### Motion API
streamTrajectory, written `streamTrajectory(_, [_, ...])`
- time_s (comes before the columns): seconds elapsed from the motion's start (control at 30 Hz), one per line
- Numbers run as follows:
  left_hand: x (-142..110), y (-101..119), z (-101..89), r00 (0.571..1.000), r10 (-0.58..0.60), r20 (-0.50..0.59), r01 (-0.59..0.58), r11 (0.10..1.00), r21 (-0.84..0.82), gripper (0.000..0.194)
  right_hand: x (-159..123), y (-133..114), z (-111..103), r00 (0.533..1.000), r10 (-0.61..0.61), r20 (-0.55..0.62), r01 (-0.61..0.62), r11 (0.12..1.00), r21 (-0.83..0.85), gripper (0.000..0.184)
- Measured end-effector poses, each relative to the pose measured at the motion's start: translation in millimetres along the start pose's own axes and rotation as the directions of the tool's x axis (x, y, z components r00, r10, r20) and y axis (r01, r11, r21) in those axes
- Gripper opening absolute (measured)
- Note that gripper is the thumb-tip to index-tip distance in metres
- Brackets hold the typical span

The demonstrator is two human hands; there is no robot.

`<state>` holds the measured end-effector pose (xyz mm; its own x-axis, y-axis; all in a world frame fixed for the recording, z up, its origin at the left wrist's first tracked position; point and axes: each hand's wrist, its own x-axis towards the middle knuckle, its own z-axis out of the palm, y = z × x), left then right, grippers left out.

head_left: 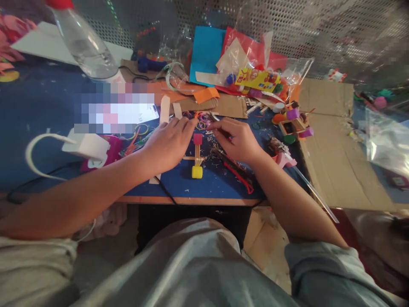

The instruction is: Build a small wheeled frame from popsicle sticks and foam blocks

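Both my hands reach over a small pile of coloured rubber bands (201,124) on the blue tabletop. My left hand (172,143) is closed, its fingers bent down at the pile's left edge; what they grip is hidden. On the other side my right hand (238,138) is closed in a pinch, with something too small to make out at its fingertips. Between the hands lies a little frame of wooden sticks (197,153), with a pink block (197,139) at its far end and a yellow block (197,172) at its near end. Red-handled scissors (238,172) lie under my right wrist.
A clear bottle (87,47) stands at the back left, near a lit phone (140,111). A white charger (86,147) sits in a pink power strip. On the right are a pink glue gun (284,158), a stick model (292,123) and cardboard (338,149).
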<state>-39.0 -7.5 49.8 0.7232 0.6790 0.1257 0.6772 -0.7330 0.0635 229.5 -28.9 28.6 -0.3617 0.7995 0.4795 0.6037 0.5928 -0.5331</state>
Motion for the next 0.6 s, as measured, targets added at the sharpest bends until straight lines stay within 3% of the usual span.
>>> streamTrajectory(0.13, [-4, 4, -1.7, 0.998, -0.003, 0.059, -0.003, 0.995, 0.098, 0.057, -3, 2, 5, 0.992, -0.035, 0.120, 0.045, 0.995, -0.087, 0.039])
streamTrajectory(0.27, [1, 8, 2.6, 0.997, -0.030, 0.067, 0.025, 0.997, 0.072, 0.043, -5, 6, 11, 0.986, -0.034, 0.163, 0.058, 0.987, -0.151, 0.044])
streamTrajectory(0.6, [8, 8, 13.5, 0.994, -0.112, 0.015, 0.112, 0.993, -0.046, 0.048, -5, 11, 10, 0.985, -0.021, 0.174, 0.053, 0.982, -0.184, 0.041])
